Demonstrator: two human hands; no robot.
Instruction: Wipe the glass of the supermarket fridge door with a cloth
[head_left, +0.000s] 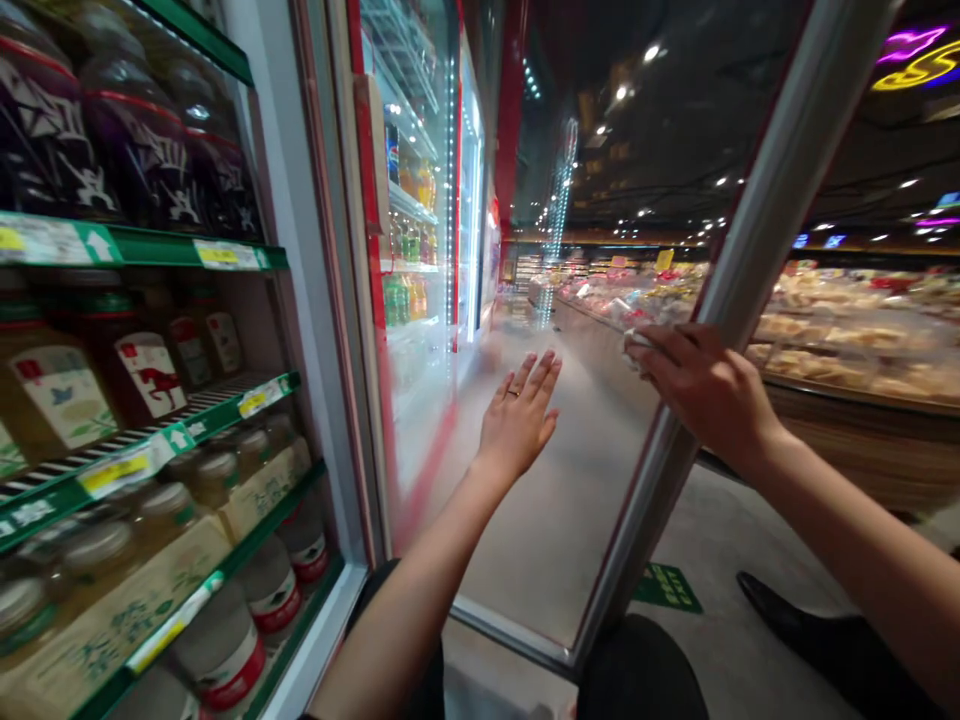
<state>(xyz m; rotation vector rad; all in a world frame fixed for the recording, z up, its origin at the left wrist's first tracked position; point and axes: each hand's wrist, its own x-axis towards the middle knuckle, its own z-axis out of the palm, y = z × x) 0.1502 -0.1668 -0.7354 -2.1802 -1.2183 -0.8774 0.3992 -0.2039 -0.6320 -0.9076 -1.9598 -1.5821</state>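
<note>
An open glass cooler door [562, 530] with a grey metal frame [750, 220] stands in front of me. My left hand [519, 415] is open, its fingers stretched out, with a ring on one finger. It is at the glass; whether the palm touches I cannot tell. At the door's frame, my right hand [709, 385] is closed on a crumpled white cloth or tissue [636, 350], held against or close to the glass. Its fingers hide most of the cloth.
To the left, cooler shelves [150, 245] carry purple-labelled bottles [139, 120], juice bottles [146, 370] and jars [101, 550]. Another lit cooler [409, 200] stands beyond the door. Packed food displays [862, 340] lie right. A black shoe [787, 605] is on the floor near a green floor sign [667, 588].
</note>
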